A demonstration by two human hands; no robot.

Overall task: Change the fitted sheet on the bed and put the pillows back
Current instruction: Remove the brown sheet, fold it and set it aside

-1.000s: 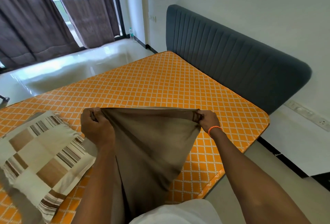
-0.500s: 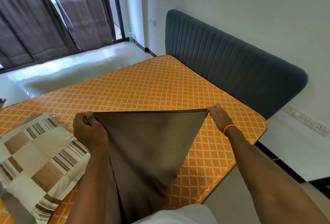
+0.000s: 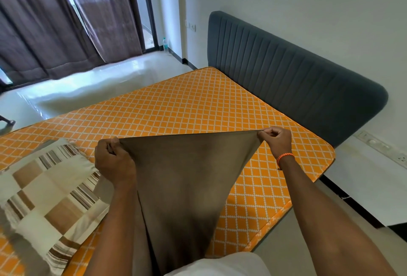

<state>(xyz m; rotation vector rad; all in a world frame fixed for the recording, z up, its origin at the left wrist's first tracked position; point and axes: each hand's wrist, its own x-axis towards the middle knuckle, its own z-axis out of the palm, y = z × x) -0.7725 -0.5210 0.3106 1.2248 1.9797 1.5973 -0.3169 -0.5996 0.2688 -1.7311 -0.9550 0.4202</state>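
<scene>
At the centre of the frame a brown fitted sheet (image 3: pixel 187 176) is held stretched between both hands. Its top edge is pinched at one end by the curled fingers of the left hand (image 3: pixel 114 161) and at the other by the thumb and fingers of the right hand (image 3: pixel 275 141), whose wrist carries an orange bracelet (image 3: pixel 285 157). From that taut edge the cloth hangs in a narrowing fold toward the lower centre, above the bare orange mattress (image 3: pixel 187 104) with its white diamond pattern. A brown-and-cream checked pillow (image 3: pixel 50 194) lies on the mattress at lower left, just beside the left hand. A grey padded headboard (image 3: pixel 286 77) stands at upper right, and dark curtains (image 3: pixel 55 22) hang at upper left. Compared with half a second earlier, the hands are set wider apart and the right hand's fingers are curled tighter.
</scene>
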